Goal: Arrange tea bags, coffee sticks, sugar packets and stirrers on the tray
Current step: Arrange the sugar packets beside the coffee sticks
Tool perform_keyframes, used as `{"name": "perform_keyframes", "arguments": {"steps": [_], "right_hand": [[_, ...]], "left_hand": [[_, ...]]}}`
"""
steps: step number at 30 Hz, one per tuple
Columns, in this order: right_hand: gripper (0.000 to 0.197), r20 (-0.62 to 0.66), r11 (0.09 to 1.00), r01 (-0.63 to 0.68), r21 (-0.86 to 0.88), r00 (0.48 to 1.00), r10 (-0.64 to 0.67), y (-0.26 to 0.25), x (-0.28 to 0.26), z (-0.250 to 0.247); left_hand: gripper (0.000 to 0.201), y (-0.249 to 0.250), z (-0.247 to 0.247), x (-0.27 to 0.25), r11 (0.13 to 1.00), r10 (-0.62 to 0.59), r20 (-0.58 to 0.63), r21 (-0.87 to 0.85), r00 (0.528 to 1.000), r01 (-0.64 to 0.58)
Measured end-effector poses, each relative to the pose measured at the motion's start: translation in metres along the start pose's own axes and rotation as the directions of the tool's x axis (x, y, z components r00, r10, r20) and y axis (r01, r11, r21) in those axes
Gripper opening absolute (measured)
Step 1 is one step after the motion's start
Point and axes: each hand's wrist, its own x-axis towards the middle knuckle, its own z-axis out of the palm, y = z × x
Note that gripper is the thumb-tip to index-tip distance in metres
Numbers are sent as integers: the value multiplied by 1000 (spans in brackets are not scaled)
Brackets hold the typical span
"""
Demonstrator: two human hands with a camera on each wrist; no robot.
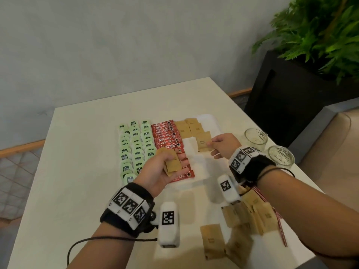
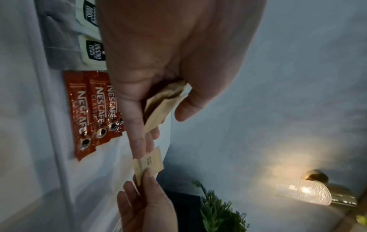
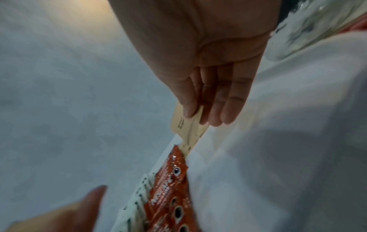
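White surface (image 1: 81, 171) carries a white tray (image 1: 211, 121) at centre. Two empty glass cups (image 1: 256, 138) stand just right of the tray. Loose brown sugar packets (image 1: 242, 226) and red-striped stirrers (image 1: 279, 226) lie at the near right edge.

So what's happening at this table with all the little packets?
A person is laying out drink supplies on a white tray. Green tea bags and red coffee sticks already lie in neat columns. The right hand pinches one brown sugar packet over the tray, beside the few already placed. The left hand holds a small bunch of sugar packets above the coffee sticks. More brown packets lie loose on the table, and two glasses stand at the right.
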Motion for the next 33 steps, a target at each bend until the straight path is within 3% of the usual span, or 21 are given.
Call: {"name": "perform_keyframes", "arguments": {"steps": [6, 16, 25, 29, 33], "right_hand": [[14, 1, 990, -120, 67, 993, 121, -4, 45, 33], [23, -32, 991, -105, -87, 994, 103, -20, 72, 48], [33, -52, 988, -30, -151, 998, 22, -23, 57, 44], [32, 91, 994, 109, 21, 990, -111, -26, 25, 32], [31, 311, 975, 163, 153, 928, -204, -28, -18, 30]], "left_hand": [[32, 11, -21, 13, 998, 58, -5, 37, 998, -58], [26, 15, -36, 23, 984, 132, -48, 124, 990, -125], [31, 8, -32, 24, 983, 140, -65, 128, 988, -131], [27, 6, -20, 24, 981, 167, -75, 114, 983, -158], [25, -2, -2, 27, 964, 221, -81, 171, 972, -205]]}}
